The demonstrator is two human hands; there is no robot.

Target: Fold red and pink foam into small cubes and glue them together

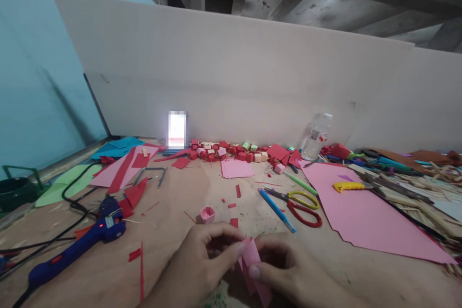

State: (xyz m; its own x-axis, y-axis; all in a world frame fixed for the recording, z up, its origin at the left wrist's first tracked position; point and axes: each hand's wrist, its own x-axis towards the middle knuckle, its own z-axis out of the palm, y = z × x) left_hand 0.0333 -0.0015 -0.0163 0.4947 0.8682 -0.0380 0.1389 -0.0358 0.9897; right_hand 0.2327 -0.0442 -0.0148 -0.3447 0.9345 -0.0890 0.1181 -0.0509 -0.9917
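A folded strip of pink paper (pixel 251 256) is held between both hands at the bottom middle of the view. My left hand (pixel 207 255) pinches its upper left edge between thumb and fingers. On the other side, my right hand (pixel 285 264) grips the strip with the thumb pressed on its front face; the fingertips behind are hidden. Just beyond my left hand stands a small open pink paper box (pixel 207 215). A red paper scrap (pixel 234 223) lies close to my fingers.
A blue glue gun (pixel 77 245) with its cable lies at left. Scissors (pixel 303 206), a blue pen (pixel 277 210), a large pink sheet (pixel 364 221) and a yellow-handled cutter (pixel 349 186) are at right. Several small paper cubes (pixel 249 156), a lit phone (pixel 177 130) and a bottle (pixel 316 137) line the back.
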